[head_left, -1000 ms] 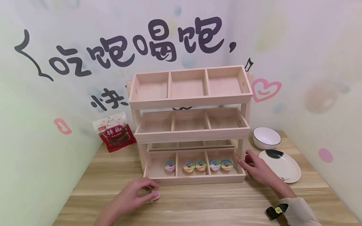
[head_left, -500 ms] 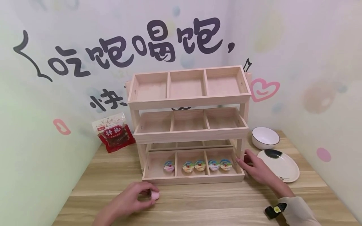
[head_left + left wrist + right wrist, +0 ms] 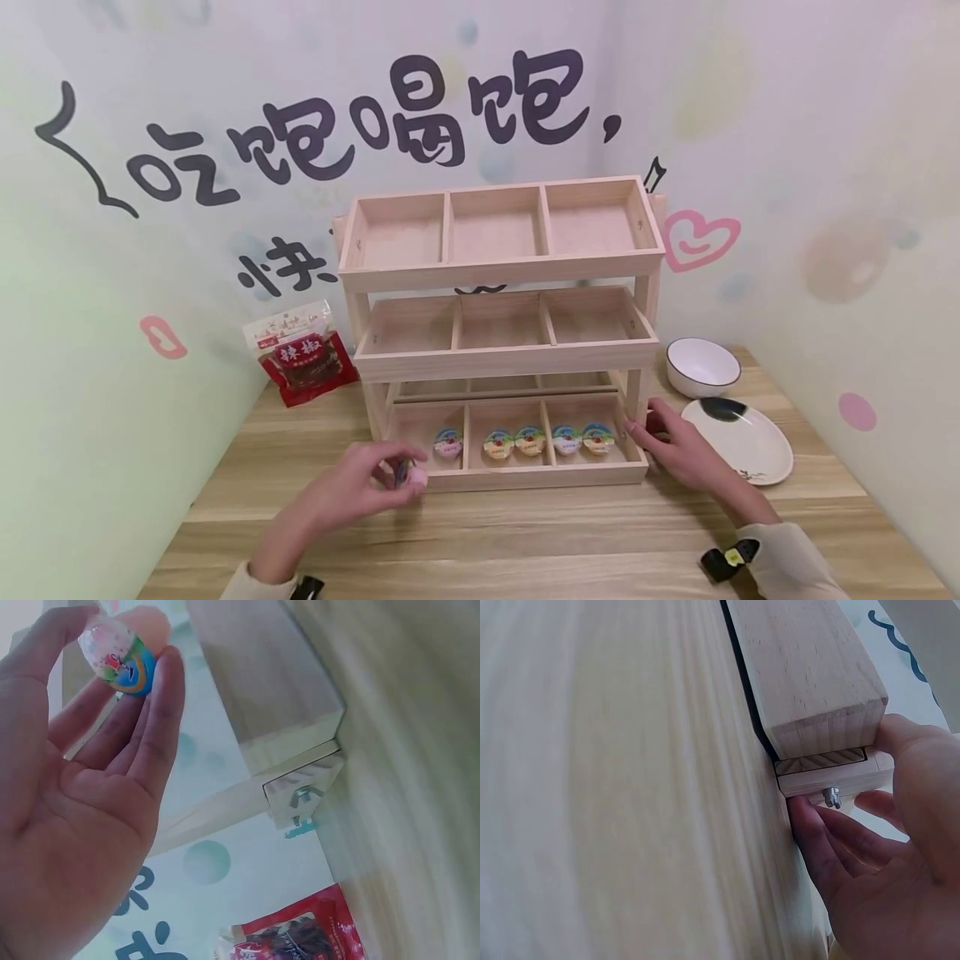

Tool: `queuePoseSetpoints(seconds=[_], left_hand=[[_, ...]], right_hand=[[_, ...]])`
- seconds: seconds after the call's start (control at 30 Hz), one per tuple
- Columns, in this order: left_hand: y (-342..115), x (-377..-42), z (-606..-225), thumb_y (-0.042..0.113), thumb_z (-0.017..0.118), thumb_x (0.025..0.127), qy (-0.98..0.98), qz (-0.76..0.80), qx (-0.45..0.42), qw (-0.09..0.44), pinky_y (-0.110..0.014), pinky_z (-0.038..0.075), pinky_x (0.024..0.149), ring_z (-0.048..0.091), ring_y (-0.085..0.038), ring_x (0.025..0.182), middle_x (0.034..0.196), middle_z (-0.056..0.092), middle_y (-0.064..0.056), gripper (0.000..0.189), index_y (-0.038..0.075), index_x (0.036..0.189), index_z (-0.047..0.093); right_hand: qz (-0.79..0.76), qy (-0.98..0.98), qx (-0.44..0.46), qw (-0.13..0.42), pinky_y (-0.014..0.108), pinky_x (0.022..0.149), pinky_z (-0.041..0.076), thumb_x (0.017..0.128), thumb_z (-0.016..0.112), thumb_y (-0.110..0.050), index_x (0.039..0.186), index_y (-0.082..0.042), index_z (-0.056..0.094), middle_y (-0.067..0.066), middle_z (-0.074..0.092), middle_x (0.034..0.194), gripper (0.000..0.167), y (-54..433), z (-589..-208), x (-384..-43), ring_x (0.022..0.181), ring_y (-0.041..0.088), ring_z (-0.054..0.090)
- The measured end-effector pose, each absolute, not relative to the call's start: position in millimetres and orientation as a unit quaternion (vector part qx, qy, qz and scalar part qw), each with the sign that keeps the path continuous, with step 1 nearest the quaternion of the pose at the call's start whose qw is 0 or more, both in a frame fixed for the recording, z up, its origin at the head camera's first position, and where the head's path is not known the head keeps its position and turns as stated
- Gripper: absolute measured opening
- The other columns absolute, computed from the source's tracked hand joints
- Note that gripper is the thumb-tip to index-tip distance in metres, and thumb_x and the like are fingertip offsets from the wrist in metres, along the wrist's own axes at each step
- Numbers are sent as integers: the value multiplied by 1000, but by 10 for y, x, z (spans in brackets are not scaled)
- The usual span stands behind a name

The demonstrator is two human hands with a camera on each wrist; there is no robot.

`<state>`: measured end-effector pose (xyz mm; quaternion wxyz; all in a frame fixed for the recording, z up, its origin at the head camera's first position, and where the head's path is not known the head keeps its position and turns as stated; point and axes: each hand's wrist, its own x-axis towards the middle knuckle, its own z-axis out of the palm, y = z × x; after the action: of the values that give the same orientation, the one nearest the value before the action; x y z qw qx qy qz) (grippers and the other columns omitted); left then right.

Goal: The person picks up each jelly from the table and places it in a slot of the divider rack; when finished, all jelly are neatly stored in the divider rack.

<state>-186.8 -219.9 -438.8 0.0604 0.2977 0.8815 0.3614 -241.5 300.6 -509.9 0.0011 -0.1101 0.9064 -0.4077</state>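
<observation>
My left hand (image 3: pixel 358 490) pinches a small pink jelly cup (image 3: pixel 417 477) between thumb and fingertips, at the front left corner of the wooden three-tier rack (image 3: pixel 506 273). In the left wrist view the jelly cup (image 3: pixel 120 658) shows its blue and white printed lid. At the rack's lower right end, my right hand (image 3: pixel 686 447) grips the bottom tray's side, thumb and fingers around the wood near a metal wing nut (image 3: pixel 832 797). Similar jelly cups lie in that tray: one pink cup (image 3: pixel 448 442) in the left compartment, two each in the middle and right ones.
A red bag of dried chillies (image 3: pixel 303 358) leans on the wall left of the rack. To the right are a white bowl (image 3: pixel 703 367) and an oval plate (image 3: pixel 750 442) beside my right forearm. Walls rise behind and on both sides of the wooden table (image 3: pixel 525 542).
My left hand has lifted the pink jelly cup from the table in front of the rack, up to the bottom tray's front left edge. The right hand stays in place.
</observation>
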Motion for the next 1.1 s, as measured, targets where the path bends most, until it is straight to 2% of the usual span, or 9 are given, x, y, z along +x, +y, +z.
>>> queuePoseSetpoints(seconds=[0.13,0.3,0.4,0.6,0.73,0.97,1.1], left_hand=[[-2173,-2060,-4365,33,83,97,887,360,289,23,-31,65,84,72,-9,94,102,77,7,35,14,125,75],[-2141,-2228,-4412,29,84,96,899,348,265,9,-42,66,89,74,-16,100,107,78,3,29,16,121,76],[-2125,-2260,-4473,26,84,96,908,334,255,-1,-44,66,89,75,-18,100,109,80,0,26,15,118,76],[-2081,-2251,-4531,20,85,94,919,296,258,-39,-43,66,83,74,-21,95,105,79,-6,27,7,117,77],[-2060,-2243,-4519,17,86,93,926,276,253,-54,-41,64,80,71,-18,92,104,78,-8,33,3,120,75],[-2025,-2263,-4513,11,86,92,928,256,266,-44,-34,63,77,71,-15,88,102,80,-6,23,5,113,79],[-2010,-2274,-4512,11,87,91,932,239,273,-18,-29,59,77,69,-14,90,109,81,-8,29,6,119,80]], right_hand=[[-408,907,-108,2,33,89,58,110,62,-42,151,-11,49,14,72,127,53,3010,-5113,-2420,113,24,71],[-410,905,-110,6,31,88,58,110,62,-42,149,-10,49,14,72,126,52,2997,-5136,-2427,113,24,70],[-411,905,-110,9,30,88,58,110,62,-44,150,-11,49,13,72,126,53,2980,-5145,-2425,113,23,70],[-411,904,-114,3,33,89,59,110,62,-42,148,-11,50,13,73,125,50,2970,-5111,-2405,114,24,71],[-411,904,-116,3,32,88,59,111,63,-41,149,-11,49,13,72,126,51,2974,-5088,-2407,114,24,71],[-402,908,-113,-2,33,90,59,111,61,-43,148,-11,49,13,73,126,50,2997,-5103,-2415,114,24,71],[-404,908,-114,-2,31,88,59,111,62,-42,149,-11,49,13,73,127,51,3014,-5116,-2422,114,24,71]])
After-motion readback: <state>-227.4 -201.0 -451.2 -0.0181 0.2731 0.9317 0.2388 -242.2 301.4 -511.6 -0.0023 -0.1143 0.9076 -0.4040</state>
